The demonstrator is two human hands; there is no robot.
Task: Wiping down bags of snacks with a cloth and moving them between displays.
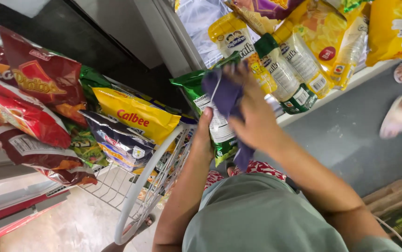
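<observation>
Head view: I look down over a grey-green shirt at two bare hands working on a green snack bag (212, 116), held up in front of a white wire rack (140, 186) stuffed with packets. The bag hangs between the rack and a shelf (350, 81) of yellow snack bags (322, 32), its printed back panel turned toward me.

My left hand (204, 135) clasps the bag from below, thumb lying up along the pale label and the other digits hidden behind the film, so it is closed on the packet's lower half. My right hand (252, 116) presses a purple cloth (226, 100) flat against the upper face, fingers spread over the fabric, a loose tail of it drooping past the wrist. That hand grasps the cloth and touches the bag only through it.

To do this wipe well, I judge the lower hand should keep the film taut and steady, while the cloth hand sweeps with light, even pressure. Too hard and the chips inside could crush or the bag could slip.

To the left, red chip bags (33, 93) and a yellow packet (135, 116) crowd the rack. At the right edge another person's sandalled feet (399, 112) stand on the grey floor, well apart from my hands.
</observation>
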